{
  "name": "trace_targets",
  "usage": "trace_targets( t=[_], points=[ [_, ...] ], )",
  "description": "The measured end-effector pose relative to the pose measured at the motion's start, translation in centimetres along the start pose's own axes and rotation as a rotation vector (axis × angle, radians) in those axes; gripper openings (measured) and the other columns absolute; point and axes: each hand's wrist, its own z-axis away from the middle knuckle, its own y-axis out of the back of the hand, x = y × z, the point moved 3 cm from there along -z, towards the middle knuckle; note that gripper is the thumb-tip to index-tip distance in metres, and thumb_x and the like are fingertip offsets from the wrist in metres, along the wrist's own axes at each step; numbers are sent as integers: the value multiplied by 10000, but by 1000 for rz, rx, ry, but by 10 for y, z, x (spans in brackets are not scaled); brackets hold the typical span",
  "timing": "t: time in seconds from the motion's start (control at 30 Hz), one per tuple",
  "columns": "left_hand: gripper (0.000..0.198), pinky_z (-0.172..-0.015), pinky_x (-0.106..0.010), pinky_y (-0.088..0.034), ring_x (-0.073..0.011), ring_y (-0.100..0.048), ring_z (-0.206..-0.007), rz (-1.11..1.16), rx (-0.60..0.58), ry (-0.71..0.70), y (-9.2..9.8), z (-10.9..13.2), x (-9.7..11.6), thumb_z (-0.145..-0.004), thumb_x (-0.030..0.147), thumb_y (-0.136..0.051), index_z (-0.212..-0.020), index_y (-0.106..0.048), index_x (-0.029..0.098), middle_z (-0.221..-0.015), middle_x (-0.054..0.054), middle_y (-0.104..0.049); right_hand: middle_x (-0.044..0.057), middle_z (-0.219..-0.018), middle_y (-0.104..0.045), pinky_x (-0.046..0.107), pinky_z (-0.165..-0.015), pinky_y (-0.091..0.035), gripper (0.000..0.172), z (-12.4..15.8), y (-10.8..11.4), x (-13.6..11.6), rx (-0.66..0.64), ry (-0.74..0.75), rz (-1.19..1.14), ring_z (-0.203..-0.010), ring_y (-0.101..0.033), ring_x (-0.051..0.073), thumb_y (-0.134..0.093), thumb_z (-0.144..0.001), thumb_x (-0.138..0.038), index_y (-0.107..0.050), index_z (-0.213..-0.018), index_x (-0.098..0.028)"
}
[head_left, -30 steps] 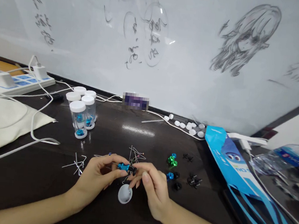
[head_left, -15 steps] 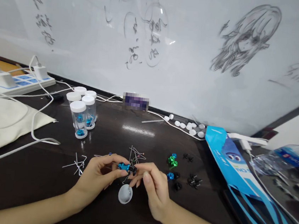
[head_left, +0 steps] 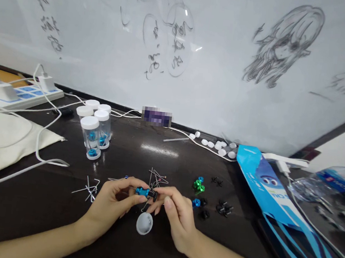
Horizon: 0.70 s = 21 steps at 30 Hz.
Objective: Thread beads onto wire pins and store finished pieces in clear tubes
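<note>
My left hand [head_left: 115, 199] pinches a small blue metal part [head_left: 142, 191], shaped like a spool, between thumb and fingers. A black piece [head_left: 152, 194] sits at the right end of the blue part. The fingertips of my right hand [head_left: 178, 216] are closed at that black piece, its thumb held a little apart. Just below the fingers stands a small round whitish cup [head_left: 144, 223] with tiny dark bits inside. Behind my hands lies a loose heap of thin metal pins [head_left: 157, 178], partly hidden by the fingers.
Clear tubes with white caps [head_left: 90, 123] hold blue parts at the left. Silver hex keys [head_left: 90, 189] lie by my left wrist. Green parts [head_left: 199, 185] and black parts [head_left: 224, 208] lie to the right, near a blue strap bag [head_left: 265, 188]. White cables [head_left: 41, 131] cross the left side.
Almost nothing differs. The fingers of my right hand have shifted slightly at the black piece, while the blue part stays in my left hand.
</note>
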Motion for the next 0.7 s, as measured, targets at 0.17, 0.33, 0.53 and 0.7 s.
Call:
trace_targets(
  t=[0.17,0.33,0.53,0.7],
  points=[
    [172,-380,-171,-326,-63,-419,-373,1,10,-12,0,-2,2,-746,275,-738,-890,-742,182,-535,23,-615,68,-862,-730,318,-739,-551,316,1,0,-2,17,13,-17,-769,-694,172,-338,-1033,-324,-479,-1276,-177],
    [169,-384,-169,-328,-61,-424,-377,-8,15,-7,1,-2,2,-741,275,-743,-880,-744,178,-547,20,-620,61,-835,-740,310,-726,-542,285,0,0,-2,8,17,9,-752,-693,170,-356,-1031,-298,-560,-1189,-178],
    [173,-375,-168,-325,-63,-419,-372,9,14,-11,0,-1,2,-742,278,-746,-887,-743,185,-536,27,-615,55,-819,-731,316,-729,-530,299,0,-1,0,4,-12,10,-742,-678,170,-346,-1032,-290,-552,-1222,-185],
    [173,-371,-177,-327,-67,-413,-362,9,15,-25,0,-3,3,-738,279,-745,-879,-744,180,-520,27,-611,59,-856,-720,315,-730,-530,317,1,0,-1,15,1,-22,-760,-681,170,-338,-1034,-299,-484,-1293,-191]
  ],
)
